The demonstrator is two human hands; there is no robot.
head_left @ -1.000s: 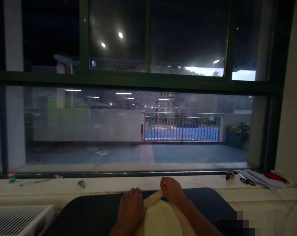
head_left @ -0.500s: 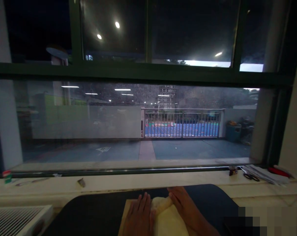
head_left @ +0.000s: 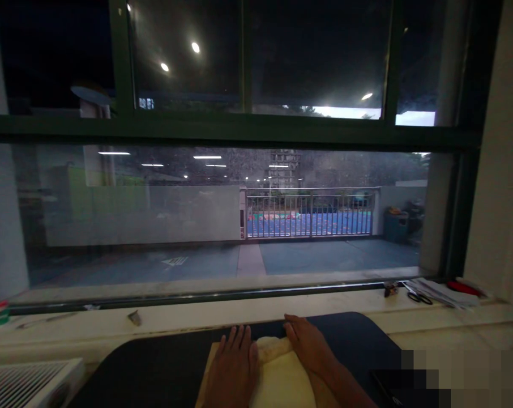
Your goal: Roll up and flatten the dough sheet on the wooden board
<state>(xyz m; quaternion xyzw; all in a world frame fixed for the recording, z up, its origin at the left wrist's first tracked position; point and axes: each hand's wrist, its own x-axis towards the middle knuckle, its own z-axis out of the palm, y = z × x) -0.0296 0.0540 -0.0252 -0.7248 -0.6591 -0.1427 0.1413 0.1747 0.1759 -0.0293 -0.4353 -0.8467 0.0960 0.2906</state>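
Note:
A pale sheet of dough (head_left: 282, 379) lies on a wooden board (head_left: 205, 371) at the bottom of the head view, its far edge rolled into a thick ridge (head_left: 271, 345). My left hand (head_left: 233, 368) rests flat with fingers together on the left end of that ridge. My right hand (head_left: 310, 348) presses flat on the right end. The board sits on a dark rounded mat (head_left: 154, 368). Neither hand grips anything; both palms press down on the dough.
A pale windowsill (head_left: 112, 326) runs behind the mat under a large window. Scissors (head_left: 418, 296), papers (head_left: 441, 292) and a red item (head_left: 462, 288) lie at the sill's right end. A small dark scrap (head_left: 133, 317) sits left of centre. A white grille (head_left: 27, 382) is at lower left.
Both hands went from gripping the dough's far edge with curled fingers to lying flat on a rolled ridge. The view drifted slightly left and up.

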